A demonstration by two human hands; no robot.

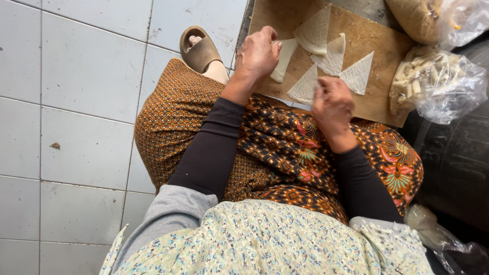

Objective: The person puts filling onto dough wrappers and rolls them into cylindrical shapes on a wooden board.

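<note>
Tiles (86,76) are seen at the far left. A folded wrapper (283,58) is pinched under the curled left hand (259,53). A triangular wrapper (304,87) is pressed on the board (377,97) by the closed right hand (332,104).

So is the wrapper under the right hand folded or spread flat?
Spread flat: the triangular wrapper lies open on the wooden board, right hand touching its edge.

1. Left hand (258,53), upper centre of frame: knuckles up, fingers curled downward, wrist bent.
2. Right hand (332,104), centre right: fingers curled, pinching forward.
3. Both forearms dark-sleeved, reaching up-frame, well apart.
</note>
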